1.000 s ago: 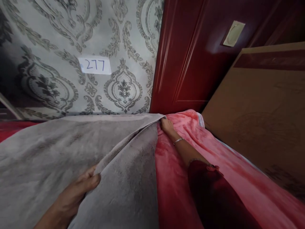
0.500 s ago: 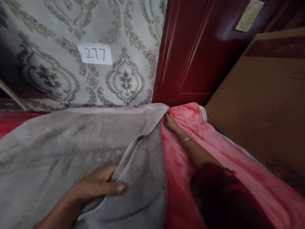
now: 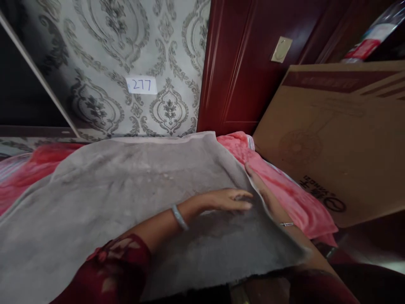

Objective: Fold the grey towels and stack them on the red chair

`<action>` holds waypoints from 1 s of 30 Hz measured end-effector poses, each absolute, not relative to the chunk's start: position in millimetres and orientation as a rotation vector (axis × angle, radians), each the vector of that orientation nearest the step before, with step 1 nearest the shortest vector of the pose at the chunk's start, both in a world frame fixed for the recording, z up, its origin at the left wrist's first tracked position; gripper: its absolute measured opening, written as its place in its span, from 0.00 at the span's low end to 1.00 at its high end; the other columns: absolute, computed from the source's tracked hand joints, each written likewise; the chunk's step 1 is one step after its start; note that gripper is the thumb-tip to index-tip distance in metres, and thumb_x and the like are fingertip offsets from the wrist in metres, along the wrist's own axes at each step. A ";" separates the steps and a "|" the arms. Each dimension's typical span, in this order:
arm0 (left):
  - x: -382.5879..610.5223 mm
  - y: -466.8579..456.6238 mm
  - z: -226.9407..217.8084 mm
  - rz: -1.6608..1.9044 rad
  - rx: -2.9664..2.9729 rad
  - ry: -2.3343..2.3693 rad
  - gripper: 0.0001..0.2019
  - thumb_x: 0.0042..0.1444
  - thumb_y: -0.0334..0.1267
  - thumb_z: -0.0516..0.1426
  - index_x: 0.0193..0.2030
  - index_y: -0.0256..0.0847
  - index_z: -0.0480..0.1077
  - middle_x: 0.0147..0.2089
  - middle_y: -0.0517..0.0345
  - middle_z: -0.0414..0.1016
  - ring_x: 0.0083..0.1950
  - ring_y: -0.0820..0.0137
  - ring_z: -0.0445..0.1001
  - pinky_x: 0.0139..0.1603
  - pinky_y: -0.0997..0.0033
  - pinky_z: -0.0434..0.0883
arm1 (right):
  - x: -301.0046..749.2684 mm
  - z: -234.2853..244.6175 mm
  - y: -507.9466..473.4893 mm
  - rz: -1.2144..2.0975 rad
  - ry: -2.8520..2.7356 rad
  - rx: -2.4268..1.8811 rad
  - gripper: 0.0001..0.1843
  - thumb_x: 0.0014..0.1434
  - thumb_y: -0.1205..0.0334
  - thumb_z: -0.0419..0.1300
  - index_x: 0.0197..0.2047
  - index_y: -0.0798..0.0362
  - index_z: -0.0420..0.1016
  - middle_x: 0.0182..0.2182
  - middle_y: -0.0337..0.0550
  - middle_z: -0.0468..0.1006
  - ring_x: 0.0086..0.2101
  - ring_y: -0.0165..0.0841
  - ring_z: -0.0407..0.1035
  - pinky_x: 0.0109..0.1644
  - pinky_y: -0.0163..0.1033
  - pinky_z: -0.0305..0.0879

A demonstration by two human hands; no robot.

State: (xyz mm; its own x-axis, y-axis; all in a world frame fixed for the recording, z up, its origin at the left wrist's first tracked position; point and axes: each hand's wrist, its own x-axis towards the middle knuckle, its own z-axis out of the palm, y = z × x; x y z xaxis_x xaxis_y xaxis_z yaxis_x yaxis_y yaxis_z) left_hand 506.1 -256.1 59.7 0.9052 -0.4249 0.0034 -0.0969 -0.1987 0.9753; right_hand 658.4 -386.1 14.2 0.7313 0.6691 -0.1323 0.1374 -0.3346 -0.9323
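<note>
A grey plush blanket (image 3: 120, 181) lies spread over a pink-red blanket (image 3: 278, 181) on a bed. My left hand (image 3: 228, 199) reaches across and lies flat on the grey blanket near its right edge, fingers stretched out. My right hand (image 3: 257, 181) is at that same right edge, fingers along the hem and partly tucked under the fabric, so its grip is hidden. A pale bangle is on my left wrist, a thin bracelet on my right.
A large cardboard box (image 3: 335, 139) leans at the bed's right side. Behind stands a dark red door (image 3: 247, 63). The patterned wall carries a paper label "277" (image 3: 141, 85). A dark opening (image 3: 22, 97) sits at the far left.
The grey blanket's folded flap has been laid out flat to the right. My left hand slid right across it. My right hand came nearer along the edge. The view pulled back.
</note>
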 end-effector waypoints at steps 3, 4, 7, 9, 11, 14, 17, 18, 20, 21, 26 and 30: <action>507.8 -244.6 39.1 -0.166 2.104 -0.444 0.24 0.61 0.45 0.57 0.61 0.35 0.71 0.61 0.39 0.74 0.60 0.56 0.74 0.62 0.54 0.69 | 657.9 5.8 -411.5 0.778 -0.570 -1.780 0.43 0.69 0.36 0.31 0.54 0.55 0.78 0.41 0.53 0.84 0.44 0.43 0.78 0.51 0.47 0.73; 501.0 -229.3 34.6 -0.103 2.213 -0.413 0.23 0.62 0.43 0.55 0.61 0.35 0.71 0.61 0.40 0.75 0.61 0.55 0.74 0.64 0.53 0.68 | 658.0 0.9 -416.8 0.796 -0.549 -1.752 0.41 0.69 0.37 0.32 0.53 0.55 0.77 0.40 0.53 0.84 0.43 0.42 0.79 0.51 0.47 0.73; 465.6 -167.7 27.0 0.056 2.548 -0.170 0.24 0.64 0.42 0.51 0.64 0.38 0.69 0.66 0.42 0.71 0.67 0.54 0.68 0.69 0.51 0.61 | 660.2 -11.1 -421.7 0.759 -0.523 -1.761 0.28 0.66 0.45 0.46 0.51 0.55 0.78 0.41 0.52 0.84 0.41 0.41 0.79 0.50 0.46 0.74; 438.2 -130.9 20.8 0.066 2.752 0.084 0.27 0.65 0.43 0.50 0.68 0.36 0.65 0.69 0.40 0.66 0.71 0.50 0.63 0.71 0.47 0.58 | 664.5 -15.0 -418.0 0.619 -0.514 -1.928 0.20 0.60 0.54 0.57 0.49 0.55 0.79 0.40 0.50 0.84 0.41 0.40 0.78 0.49 0.44 0.74; 414.1 -108.0 9.8 0.078 2.905 0.354 0.31 0.66 0.48 0.50 0.72 0.37 0.59 0.75 0.38 0.56 0.75 0.43 0.52 0.72 0.39 0.52 | 670.6 -17.2 -412.8 0.443 -0.474 -2.102 0.17 0.56 0.61 0.61 0.48 0.55 0.80 0.40 0.48 0.84 0.43 0.40 0.77 0.51 0.43 0.72; 390.0 -99.7 -11.1 0.112 3.038 0.491 0.33 0.67 0.51 0.48 0.75 0.40 0.54 0.79 0.40 0.45 0.78 0.41 0.42 0.72 0.33 0.46 | 677.4 -21.1 -409.4 0.299 -0.390 -2.205 0.18 0.54 0.66 0.61 0.49 0.55 0.79 0.43 0.47 0.83 0.48 0.40 0.75 0.55 0.42 0.68; 382.2 -104.3 -23.7 0.185 3.075 0.468 0.32 0.69 0.52 0.44 0.76 0.42 0.54 0.79 0.43 0.45 0.79 0.44 0.41 0.73 0.35 0.44 | 675.6 -23.4 -414.7 0.319 -0.350 -2.237 0.17 0.56 0.65 0.59 0.48 0.57 0.80 0.42 0.48 0.83 0.44 0.39 0.76 0.50 0.40 0.70; 382.2 -105.4 -24.8 0.188 3.073 0.461 0.32 0.69 0.52 0.44 0.76 0.43 0.54 0.79 0.44 0.45 0.79 0.45 0.41 0.73 0.36 0.44 | 673.0 -22.8 -418.3 0.351 -0.345 -2.240 0.17 0.56 0.65 0.59 0.48 0.58 0.79 0.41 0.48 0.83 0.41 0.39 0.76 0.47 0.39 0.71; 383.8 -105.7 -24.1 0.188 3.070 0.453 0.32 0.69 0.53 0.44 0.76 0.43 0.54 0.79 0.44 0.46 0.78 0.45 0.42 0.73 0.37 0.44 | 665.5 -19.7 -428.7 0.414 -0.343 -2.239 0.20 0.54 0.66 0.59 0.50 0.58 0.79 0.39 0.47 0.83 0.35 0.36 0.76 0.40 0.37 0.72; 384.7 -105.1 -23.2 0.183 3.072 0.453 0.32 0.69 0.53 0.44 0.76 0.42 0.54 0.79 0.44 0.46 0.78 0.45 0.42 0.73 0.37 0.44 | 660.8 -17.6 -436.0 0.436 -0.346 -2.240 0.22 0.53 0.68 0.59 0.52 0.57 0.78 0.37 0.45 0.83 0.33 0.35 0.75 0.37 0.36 0.71; 387.1 -101.7 -23.8 0.212 3.072 0.454 0.32 0.68 0.53 0.44 0.75 0.43 0.55 0.79 0.44 0.47 0.78 0.44 0.43 0.73 0.36 0.45 | 635.4 -14.9 -496.9 0.506 -0.393 -2.229 0.27 0.47 0.71 0.57 0.51 0.55 0.79 0.30 0.39 0.82 0.26 0.30 0.70 0.30 0.32 0.67; 386.6 -102.3 -26.9 0.255 3.069 0.447 0.32 0.68 0.53 0.44 0.75 0.44 0.56 0.78 0.44 0.49 0.78 0.44 0.45 0.73 0.36 0.45 | 628.4 -16.4 -537.5 0.395 -0.381 -2.312 0.22 0.49 0.68 0.58 0.48 0.55 0.81 0.29 0.42 0.82 0.29 0.34 0.74 0.36 0.39 0.74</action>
